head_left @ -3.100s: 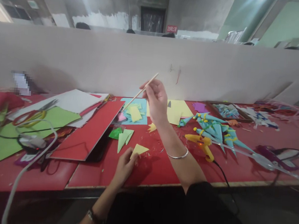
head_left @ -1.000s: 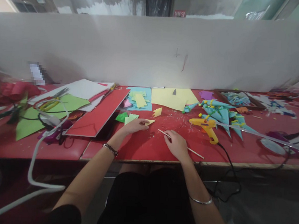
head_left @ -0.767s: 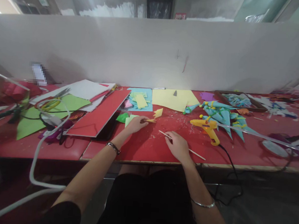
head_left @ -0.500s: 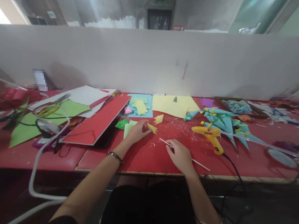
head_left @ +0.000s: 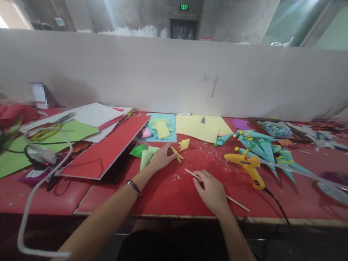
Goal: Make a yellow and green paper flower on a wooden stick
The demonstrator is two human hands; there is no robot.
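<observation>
My left hand [head_left: 163,157] pinches a small yellow paper piece [head_left: 177,154] with a fringe of cut points between thumb and fingertips, just above the red table. Behind it lies a second yellow fringed paper piece [head_left: 184,144]. My right hand [head_left: 210,190] is closed around a thin pale wooden stick [head_left: 238,203], whose tip points left toward the paper. Pale green paper [head_left: 145,158] lies partly under my left wrist. To the right of my right hand rests a yellow glue gun [head_left: 246,164] with a black cord.
Blue paper cones [head_left: 260,146] with yellow and green trim lie behind the glue gun. A large yellow sheet [head_left: 196,126] and a stack of small paper pieces [head_left: 162,129] are farther back. A red board [head_left: 110,150] leans at left, near a white cable [head_left: 24,223]. A pale partition [head_left: 154,73] stands behind.
The view has tilted up and shifted slightly. The yellow paper in my left hand has turned more edge-on, its points now angled downward. My right hand keeps its hold on the stick.
</observation>
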